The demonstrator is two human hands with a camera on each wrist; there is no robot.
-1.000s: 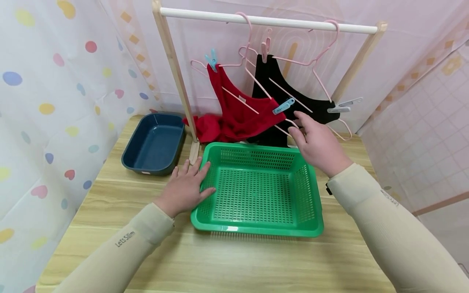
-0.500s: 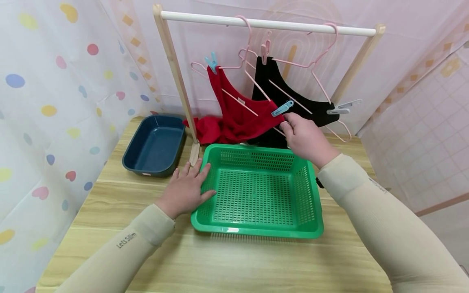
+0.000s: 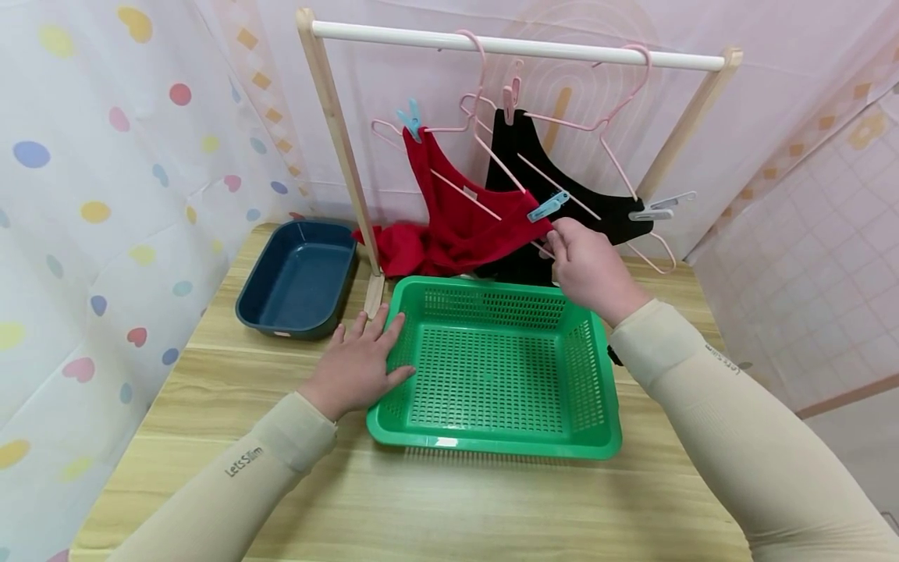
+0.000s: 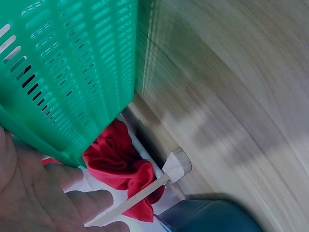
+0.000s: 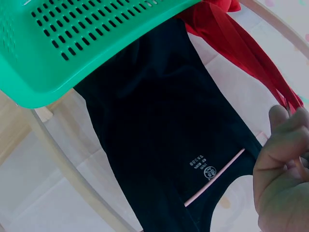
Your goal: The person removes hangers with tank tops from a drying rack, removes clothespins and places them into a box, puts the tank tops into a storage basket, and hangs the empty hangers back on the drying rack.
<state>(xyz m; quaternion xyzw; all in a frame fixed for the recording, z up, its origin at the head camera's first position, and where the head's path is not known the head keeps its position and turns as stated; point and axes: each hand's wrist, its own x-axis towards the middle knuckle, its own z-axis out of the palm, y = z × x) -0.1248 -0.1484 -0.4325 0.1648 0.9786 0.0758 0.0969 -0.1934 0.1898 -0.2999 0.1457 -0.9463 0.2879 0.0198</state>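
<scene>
Item 1: your right hand [image 3: 597, 265], fingers clamped on the near lower corner of the red garment [image 3: 463, 230], beside the pink hanger's [image 3: 500, 162] end (whether they pinch cloth, wire or both, you cannot tell).

Item 2: red garment, hung aslant on that hanger, which is hooked over the white rail [image 3: 407, 37]; its lower part lies bunched behind the green basket's [image 3: 492, 447] far rim and passes behind the left wooden post [image 3: 340, 140]. One blue clip [image 3: 548, 206] grips the corner just above your right fingers; a lighter blue clip [image 3: 412, 121] grips the other shoulder.

Item 3: your left hand [image 3: 354, 363], resting on the basket's left rim, fingers straight and spread apart.

Item 4: green basket, slotted, standing upright on the wood-grain counter [image 3: 463, 507] between your forearms.

Item 5: black garment [image 5: 149, 111], on a second hanger [image 3: 618, 165] to the right and partly behind the red one; pink clip [image 3: 511, 101] at one shoulder, grey clip [image 3: 653, 213] at the other, pale printed mark [image 5: 209, 172] near the neckline.

Item 6: dark blue basin [image 3: 298, 277], on the counter left of the post, apart from the basket.

Item 7: dotted curtain [image 3: 105, 234], along your left side.
</scene>
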